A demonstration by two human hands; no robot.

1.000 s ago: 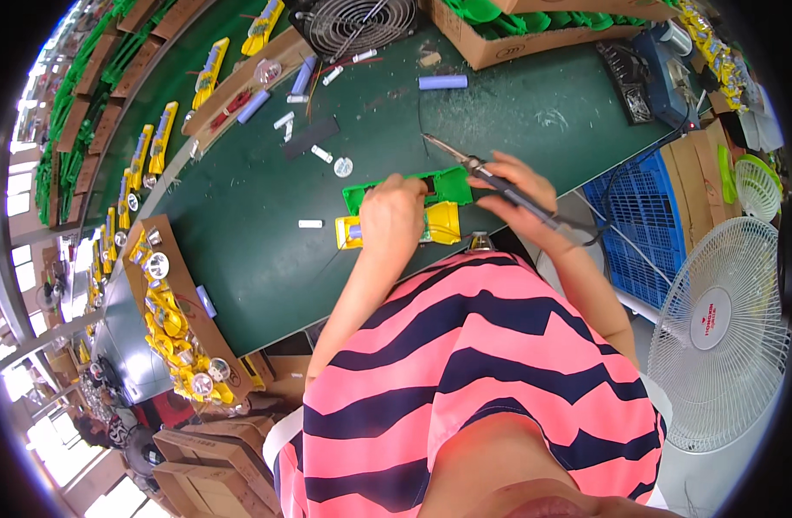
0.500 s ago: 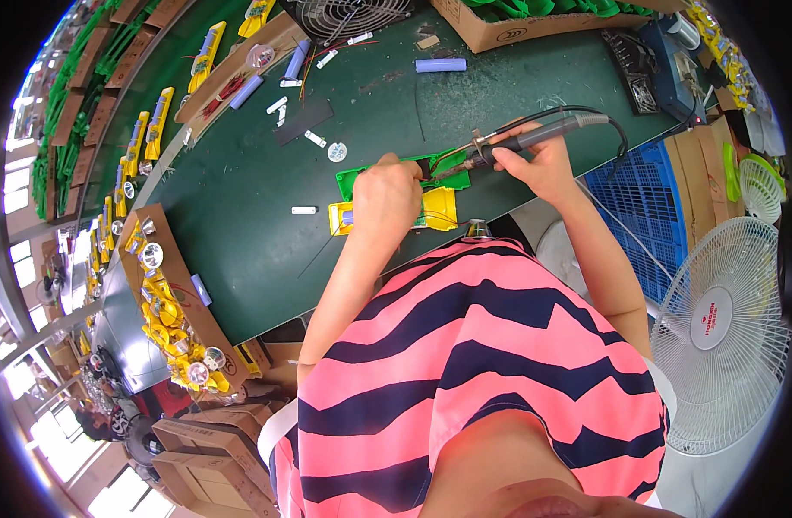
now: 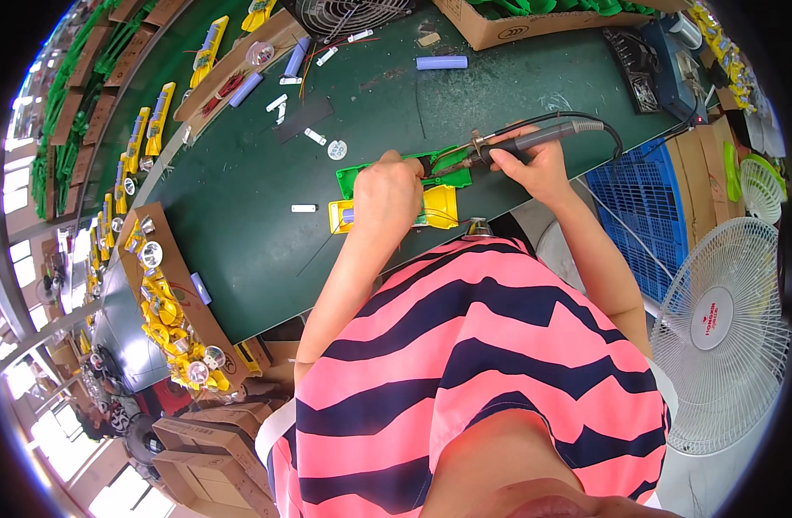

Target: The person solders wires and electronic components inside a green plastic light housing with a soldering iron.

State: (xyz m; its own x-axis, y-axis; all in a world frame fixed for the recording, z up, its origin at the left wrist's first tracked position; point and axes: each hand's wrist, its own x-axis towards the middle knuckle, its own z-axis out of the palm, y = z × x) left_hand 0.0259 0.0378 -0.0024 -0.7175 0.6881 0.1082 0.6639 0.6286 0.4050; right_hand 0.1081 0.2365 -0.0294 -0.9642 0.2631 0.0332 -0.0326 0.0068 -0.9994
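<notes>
In my right hand (image 3: 536, 162) is a soldering iron (image 3: 542, 138) with a dark grey handle, held with closed fingers. A thin metal guide tube and a black cable run along it. Its tip points left, into a green plastic shell half (image 3: 456, 162). My left hand (image 3: 385, 192) lies over the left part of that shell, fingers curled down and pressed together; what they pinch is hidden beneath them. Just nearer to me is a yellow plastic shell half (image 3: 442, 202), partly under my left hand. A purple battery cell (image 3: 348, 215) and thin wires show in it.
A purple cell (image 3: 442, 63), small white connector pieces (image 3: 304, 208) and a round white disc (image 3: 336, 150) lie on the green table (image 3: 249, 285). A cardboard box of yellow lamp parts (image 3: 176, 302) stands left. A black fan grille (image 3: 348, 17) and a box of green parts (image 3: 499, 33) are at the back.
My right hand and the soldering iron have shifted very slightly left and down. My left hand and both shell halves look about the same.
</notes>
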